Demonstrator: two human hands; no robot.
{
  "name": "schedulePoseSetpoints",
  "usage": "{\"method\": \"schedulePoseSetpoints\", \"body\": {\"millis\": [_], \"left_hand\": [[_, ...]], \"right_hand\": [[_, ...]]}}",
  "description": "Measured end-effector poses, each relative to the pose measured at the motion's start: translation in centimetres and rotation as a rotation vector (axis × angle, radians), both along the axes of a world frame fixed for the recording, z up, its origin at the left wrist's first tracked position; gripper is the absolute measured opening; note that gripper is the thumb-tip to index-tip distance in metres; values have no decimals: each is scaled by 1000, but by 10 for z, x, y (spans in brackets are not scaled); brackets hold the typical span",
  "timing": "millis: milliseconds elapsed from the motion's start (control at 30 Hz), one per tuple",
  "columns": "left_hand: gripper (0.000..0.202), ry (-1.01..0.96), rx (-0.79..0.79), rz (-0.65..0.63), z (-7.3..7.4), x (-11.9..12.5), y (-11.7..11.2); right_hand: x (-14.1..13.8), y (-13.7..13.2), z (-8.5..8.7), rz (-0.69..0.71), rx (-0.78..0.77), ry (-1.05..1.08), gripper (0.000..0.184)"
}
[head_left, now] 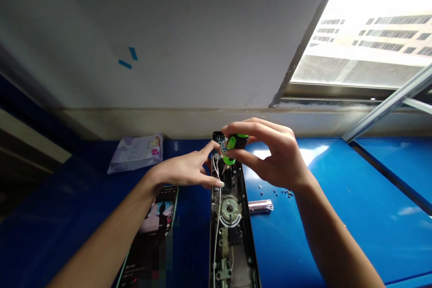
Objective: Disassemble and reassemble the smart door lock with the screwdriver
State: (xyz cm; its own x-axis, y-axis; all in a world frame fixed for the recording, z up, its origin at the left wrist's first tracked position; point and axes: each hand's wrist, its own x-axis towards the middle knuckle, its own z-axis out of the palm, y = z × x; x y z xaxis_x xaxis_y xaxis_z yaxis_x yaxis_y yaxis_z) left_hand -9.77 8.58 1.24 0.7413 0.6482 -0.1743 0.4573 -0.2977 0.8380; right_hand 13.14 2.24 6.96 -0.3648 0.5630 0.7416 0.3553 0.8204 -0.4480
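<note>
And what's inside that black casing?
A metal disc and white wire show in the casing; the left hand, right hand and green tool hide some of its far end.

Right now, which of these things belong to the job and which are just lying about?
Seemingly in the job: right hand, the green-and-black screwdriver it holds, left hand, open black housing, probably the loose screws.

Seemingly just lying about: phone, purple packet. Shiny wrapped tube: can't tell.

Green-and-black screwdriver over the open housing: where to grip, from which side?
Probably by the screwdriver's thick handle, from the right and above, as the right hand does between thumb and fingers. The handle sits above the housing, a broad part to pinch, while the left hand takes up the left side.
</note>
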Motion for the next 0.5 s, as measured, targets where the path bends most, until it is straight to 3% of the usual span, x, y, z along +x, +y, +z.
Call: {"method": "schedulePoseSetpoints", "body": {"millis": [167,500], "left_hand": [[85,66,-16,24,10,2,-6],[45,49,-6,-41,30,-4,-13]], "right_hand": [[6,-5,7,-19,-8,27,31],[12,-12,14,-6,-4,29,30]]}}
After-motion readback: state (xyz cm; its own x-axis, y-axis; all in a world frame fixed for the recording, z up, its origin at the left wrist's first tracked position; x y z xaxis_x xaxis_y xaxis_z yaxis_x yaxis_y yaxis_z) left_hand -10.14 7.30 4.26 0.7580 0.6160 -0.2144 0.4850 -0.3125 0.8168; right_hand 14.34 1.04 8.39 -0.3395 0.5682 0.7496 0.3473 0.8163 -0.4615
